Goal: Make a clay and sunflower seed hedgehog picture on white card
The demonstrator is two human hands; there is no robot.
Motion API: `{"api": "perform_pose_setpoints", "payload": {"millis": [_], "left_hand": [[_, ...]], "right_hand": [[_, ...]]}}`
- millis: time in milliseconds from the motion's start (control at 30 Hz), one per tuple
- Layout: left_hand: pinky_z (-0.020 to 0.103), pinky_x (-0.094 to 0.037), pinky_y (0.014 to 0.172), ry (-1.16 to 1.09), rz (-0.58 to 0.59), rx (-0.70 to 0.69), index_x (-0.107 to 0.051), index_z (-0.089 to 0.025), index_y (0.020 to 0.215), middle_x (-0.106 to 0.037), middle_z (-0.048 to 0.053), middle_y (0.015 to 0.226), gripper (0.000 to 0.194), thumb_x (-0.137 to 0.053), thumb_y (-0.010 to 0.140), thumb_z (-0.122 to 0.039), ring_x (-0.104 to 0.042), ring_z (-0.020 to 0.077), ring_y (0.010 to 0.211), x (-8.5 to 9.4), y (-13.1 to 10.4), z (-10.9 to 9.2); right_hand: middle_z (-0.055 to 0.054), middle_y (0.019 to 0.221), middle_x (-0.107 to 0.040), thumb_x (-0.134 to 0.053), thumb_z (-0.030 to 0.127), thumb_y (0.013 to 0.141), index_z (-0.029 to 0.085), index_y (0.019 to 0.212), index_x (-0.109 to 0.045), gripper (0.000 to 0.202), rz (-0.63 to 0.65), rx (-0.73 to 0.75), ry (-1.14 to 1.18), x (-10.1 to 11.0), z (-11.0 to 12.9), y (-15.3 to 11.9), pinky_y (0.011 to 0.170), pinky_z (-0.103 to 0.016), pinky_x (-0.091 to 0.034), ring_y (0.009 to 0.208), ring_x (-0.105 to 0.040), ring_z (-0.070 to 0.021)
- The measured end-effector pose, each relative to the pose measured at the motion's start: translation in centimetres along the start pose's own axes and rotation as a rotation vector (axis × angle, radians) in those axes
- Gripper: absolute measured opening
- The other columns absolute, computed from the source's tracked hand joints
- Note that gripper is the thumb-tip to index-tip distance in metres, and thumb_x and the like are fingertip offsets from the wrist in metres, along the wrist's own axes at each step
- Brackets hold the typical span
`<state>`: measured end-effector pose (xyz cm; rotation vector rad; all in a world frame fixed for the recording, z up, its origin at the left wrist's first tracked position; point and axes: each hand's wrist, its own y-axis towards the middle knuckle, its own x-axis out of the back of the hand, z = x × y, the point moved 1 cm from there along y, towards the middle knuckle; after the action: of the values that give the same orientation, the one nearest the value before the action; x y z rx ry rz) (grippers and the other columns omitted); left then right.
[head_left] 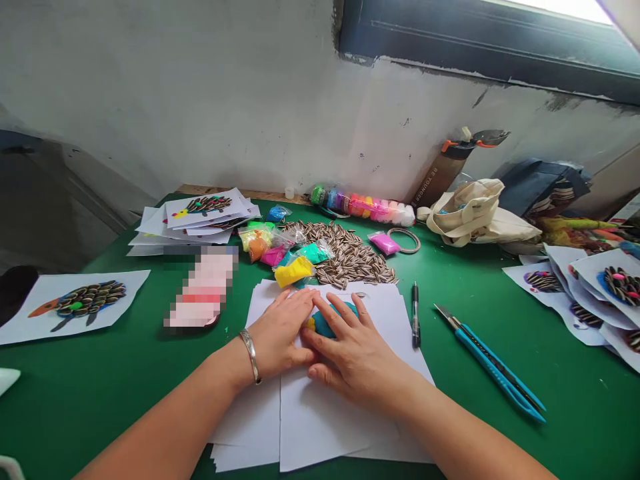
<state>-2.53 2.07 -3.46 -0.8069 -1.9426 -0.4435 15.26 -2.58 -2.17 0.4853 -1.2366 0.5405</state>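
Observation:
A flattened blue clay shape [351, 308] lies on a stack of white paper [320, 427], with a small bit of yellow clay [311, 324] at its left side. My right hand [357, 350] rests over the blue clay with fingers spread, hiding part of it. Beside it, my left hand [283, 330], a silver bangle on its wrist, lies flat on the paper, fingertips close to the yellow bit. Just beyond the paper are sunflower seeds [345, 250] in a pile and several bags of soft clay, including a yellow one [294, 271].
A black pen [415, 317] and a blue utility knife [490, 363], blade out, lie to the right. Finished seed pictures sit at left [90, 303] and right [590, 300]. A blurred pink object [203, 290], a bottle [443, 173] and a cloth bag [470, 210] are also on the green table.

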Motion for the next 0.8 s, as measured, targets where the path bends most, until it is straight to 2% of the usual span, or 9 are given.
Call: {"api": "perform_pose_setpoints", "payload": {"millis": [300, 433, 600, 800], "left_hand": [[0.048, -0.019, 0.111, -0.007, -0.019, 0.002, -0.035, -0.015, 0.134, -0.042, 0.014, 0.139, 0.075, -0.066, 0.070, -0.040, -0.032, 0.0277, 0.132, 0.02, 0.18, 0.01], [0.048, -0.020, 0.111, -0.002, -0.031, 0.000, -0.036, -0.016, 0.133, -0.042, 0.014, 0.140, 0.073, -0.065, 0.070, -0.041, -0.032, 0.0277, 0.132, -0.10, 0.18, 0.04], [0.048, -0.020, 0.111, -0.007, -0.039, -0.005, -0.037, -0.016, 0.133, -0.045, 0.013, 0.137, 0.073, -0.065, 0.069, -0.039, -0.035, 0.0276, 0.131, -0.18, 0.15, 0.00], [0.048, -0.019, 0.112, -0.013, -0.013, 0.024, -0.037, -0.014, 0.133, -0.043, 0.015, 0.139, 0.074, -0.065, 0.069, -0.038, -0.032, 0.0279, 0.132, -0.03, 0.17, -0.12]], "right_hand": [[-0.011, 0.153, -0.009, -0.041, 0.055, 0.087, 0.029, 0.139, -0.033, 0.059, -0.012, -0.016, 0.024, -0.61, 0.45, 0.36, 0.103, -0.066, -0.011, 0.136, -0.015, -0.0376], [-0.011, 0.153, -0.009, -0.043, 0.055, 0.086, 0.028, 0.137, -0.037, 0.059, -0.023, -0.015, 0.029, -0.79, 0.59, 0.54, 0.104, -0.066, -0.009, 0.137, -0.014, -0.0370], [-0.010, 0.153, -0.010, -0.045, 0.054, 0.086, 0.029, 0.134, -0.042, 0.055, -0.030, -0.013, 0.042, -0.74, 0.58, 0.52, 0.104, -0.065, -0.011, 0.137, -0.014, -0.0362], [-0.011, 0.153, -0.010, -0.044, 0.053, 0.087, 0.029, 0.135, -0.039, 0.054, -0.025, -0.017, 0.034, -0.78, 0.43, 0.54, 0.103, -0.066, -0.011, 0.136, -0.016, -0.0365]]}}
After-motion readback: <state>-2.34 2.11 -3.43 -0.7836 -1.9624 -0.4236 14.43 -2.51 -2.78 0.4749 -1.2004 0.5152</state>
